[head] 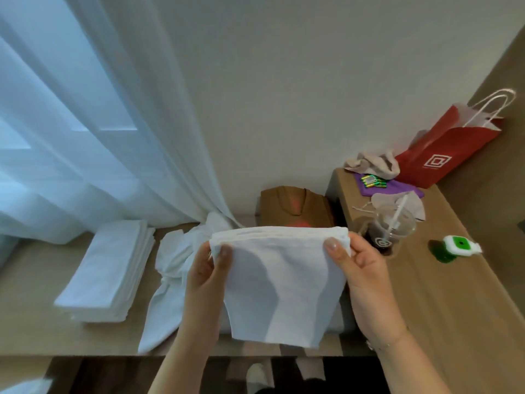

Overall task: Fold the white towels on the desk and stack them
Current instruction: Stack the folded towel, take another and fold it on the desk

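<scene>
Two bare hands are seen — left hand (206, 275) and right hand (362, 275) — both forearms uncovered down to the frame edge, no sleeve visible. Nails are kept short and rounded; a pale glossy polish is seen on the right thumbnail, a similar pale finish on the left thumbnail. A thin bracelet (382, 344) with small beads or links is worn at the right wrist, just below the hand. No ring can be made out, though most fingers are hidden. Below the hands, a light-coloured slipper (257, 378) is worn on one foot — blurred.
</scene>
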The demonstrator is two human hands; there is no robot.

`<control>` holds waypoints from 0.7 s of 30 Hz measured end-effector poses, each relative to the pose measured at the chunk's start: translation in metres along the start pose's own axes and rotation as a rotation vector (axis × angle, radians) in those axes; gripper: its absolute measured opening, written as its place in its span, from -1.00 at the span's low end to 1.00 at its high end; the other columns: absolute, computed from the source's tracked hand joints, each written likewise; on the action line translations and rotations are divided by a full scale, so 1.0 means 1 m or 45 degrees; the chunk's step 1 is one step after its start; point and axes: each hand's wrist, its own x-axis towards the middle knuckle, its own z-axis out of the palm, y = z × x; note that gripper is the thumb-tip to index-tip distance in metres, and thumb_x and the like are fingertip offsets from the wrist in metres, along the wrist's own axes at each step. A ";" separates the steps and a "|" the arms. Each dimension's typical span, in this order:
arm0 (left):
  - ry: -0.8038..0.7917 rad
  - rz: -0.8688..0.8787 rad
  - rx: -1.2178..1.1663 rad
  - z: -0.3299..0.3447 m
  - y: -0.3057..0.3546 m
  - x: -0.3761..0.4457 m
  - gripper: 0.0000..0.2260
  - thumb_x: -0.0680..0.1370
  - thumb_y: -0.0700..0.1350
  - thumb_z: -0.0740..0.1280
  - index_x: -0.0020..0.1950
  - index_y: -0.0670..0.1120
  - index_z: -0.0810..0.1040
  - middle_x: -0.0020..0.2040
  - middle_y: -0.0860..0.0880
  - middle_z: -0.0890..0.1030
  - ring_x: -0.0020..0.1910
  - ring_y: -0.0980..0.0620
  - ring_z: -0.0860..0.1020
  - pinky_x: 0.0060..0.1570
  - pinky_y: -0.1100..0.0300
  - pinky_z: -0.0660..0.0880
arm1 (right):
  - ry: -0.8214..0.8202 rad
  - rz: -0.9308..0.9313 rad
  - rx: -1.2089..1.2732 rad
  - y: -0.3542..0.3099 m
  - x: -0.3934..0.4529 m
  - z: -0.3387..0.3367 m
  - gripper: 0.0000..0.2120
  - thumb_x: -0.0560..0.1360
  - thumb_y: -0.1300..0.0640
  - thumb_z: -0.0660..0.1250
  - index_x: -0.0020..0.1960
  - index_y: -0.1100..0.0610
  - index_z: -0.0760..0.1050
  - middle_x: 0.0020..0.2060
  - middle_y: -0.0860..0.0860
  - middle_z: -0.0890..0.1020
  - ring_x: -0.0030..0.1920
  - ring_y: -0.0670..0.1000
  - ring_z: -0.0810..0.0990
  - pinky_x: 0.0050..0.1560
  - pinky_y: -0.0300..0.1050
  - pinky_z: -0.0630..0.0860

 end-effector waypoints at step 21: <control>0.541 -0.042 -0.113 -0.206 -0.007 0.040 -0.59 0.44 0.23 0.31 0.17 0.02 0.57 0.08 -0.02 0.68 0.06 -0.02 0.66 0.03 0.09 0.59 | -0.672 0.332 -0.029 0.088 0.096 0.224 -0.69 0.48 0.00 0.37 0.14 0.14 0.57 0.02 0.12 0.69 0.00 0.12 0.68 -0.11 -0.17 0.62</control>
